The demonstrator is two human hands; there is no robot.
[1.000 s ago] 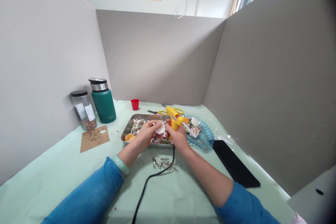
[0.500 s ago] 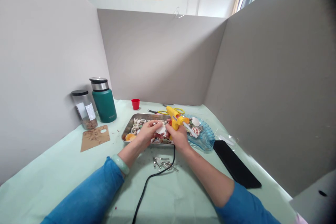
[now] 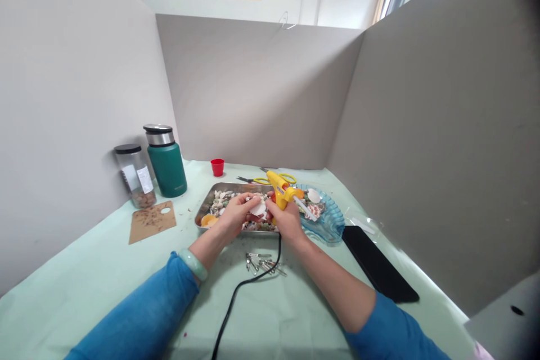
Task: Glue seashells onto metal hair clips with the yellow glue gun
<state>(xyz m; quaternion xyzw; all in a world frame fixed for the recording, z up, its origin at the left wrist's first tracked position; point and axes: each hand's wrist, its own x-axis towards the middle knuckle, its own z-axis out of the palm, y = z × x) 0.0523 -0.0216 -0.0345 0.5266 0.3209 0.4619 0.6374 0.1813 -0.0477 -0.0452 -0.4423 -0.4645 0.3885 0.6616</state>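
Barely anything has moved since the frame half a second ago: only a tiny view shift, both hands in the same pose. Left hand (image 3: 236,216) has thumb and fingers closed on a white shell-like piece (image 3: 259,209), held over the metal tray (image 3: 257,233) of shells and stones. Right hand (image 3: 289,222) is wrapped round the yellow glue gun (image 3: 279,188), its fingertips at the piece's right edge; can't tell if they press on it. Gun's tip not readable. Risks, my judgement: with the right hand doing double duty, the gun could tilt and bring a hot tip near the left fingers; a loose pinch could drop the piece among similar shells; black cord (image 3: 236,291) runs over the metal clips (image 3: 254,263), so a tug could drag them or jerk the gun. Glue stick (image 3: 306,208) juts out over the blue dish (image 3: 336,219), could knock its shells.
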